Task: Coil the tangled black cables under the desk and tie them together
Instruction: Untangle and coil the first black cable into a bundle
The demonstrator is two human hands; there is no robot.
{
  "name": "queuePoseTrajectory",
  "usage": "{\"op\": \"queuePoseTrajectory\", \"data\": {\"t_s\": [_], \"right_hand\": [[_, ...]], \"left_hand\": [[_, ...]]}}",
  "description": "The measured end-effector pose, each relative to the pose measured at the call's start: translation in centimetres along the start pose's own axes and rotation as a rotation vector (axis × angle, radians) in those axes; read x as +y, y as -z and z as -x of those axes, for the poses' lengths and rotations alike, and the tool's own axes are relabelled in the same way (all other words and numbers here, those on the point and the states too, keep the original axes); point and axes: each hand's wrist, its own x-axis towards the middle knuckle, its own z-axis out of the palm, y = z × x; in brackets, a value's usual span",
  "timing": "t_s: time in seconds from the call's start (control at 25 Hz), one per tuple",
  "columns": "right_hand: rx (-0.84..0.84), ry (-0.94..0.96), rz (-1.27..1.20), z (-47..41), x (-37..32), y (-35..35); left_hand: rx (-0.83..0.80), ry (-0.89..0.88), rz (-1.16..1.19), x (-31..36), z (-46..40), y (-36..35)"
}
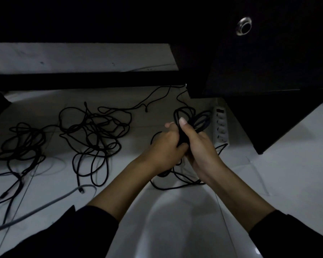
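Gripping one half-wound coil [191,120], both the left hand [166,146] and right hand [198,146] clutch it; tangled cables [93,131] left of them remain untouched, nothing tied.

Both hands, left [166,146] and right [196,146], curled, gripping together; forearms extended.

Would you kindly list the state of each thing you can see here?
Coil: partly wound, gripped by both hands.
Left hand: grips the coil.
Right hand: grips the coil, thumb up.
Tangle: loose on the floor.
Far-left tangle: loose on the floor.
Grey cable: unplugged.
Power strip: on the floor.
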Motion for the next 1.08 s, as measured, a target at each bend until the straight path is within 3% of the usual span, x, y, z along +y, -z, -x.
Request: {"op": "queuePoseTrajectory", "data": {"t_s": [0.08,0.24,0.4,0.56,0.64,0.8,1.08], "right_hand": [[-0.051,0.030,0.019,0.2,0.2,0.0],[0.014,0.015,-0.129,0.3,0.4,-0.7],[0.007,0.010,-0.217,0.1,0.5,-0.8],[-0.021,0.082,-0.364,-0.3,-0.1,0.2],[0.029,0.098,-0.335,-0.7,-0.1,0.8],[0.104,0.117,-0.212,-1.6,0.2,2.2],[0.095,0.104,-0.022,-2.6,0.4,3.0]], "left_hand": [[-0.003,-0.004,-0.054,-0.1,0.0,-0.1],[-0.039,0.005,-0.087,0.2,0.0,-0.2],[-0.046,0.032,0.106,-0.2,0.2,0.5],[-0.314,0.117,0.206,-1.9,1.9,1.4],[-0.390,0.141,0.133,-3.4,2.9,1.2],[-0.375,0.052,-0.206,-6.1,3.7,1.5],[-0.360,-0.067,-0.260,-5.4,3.7,3.2]]}}
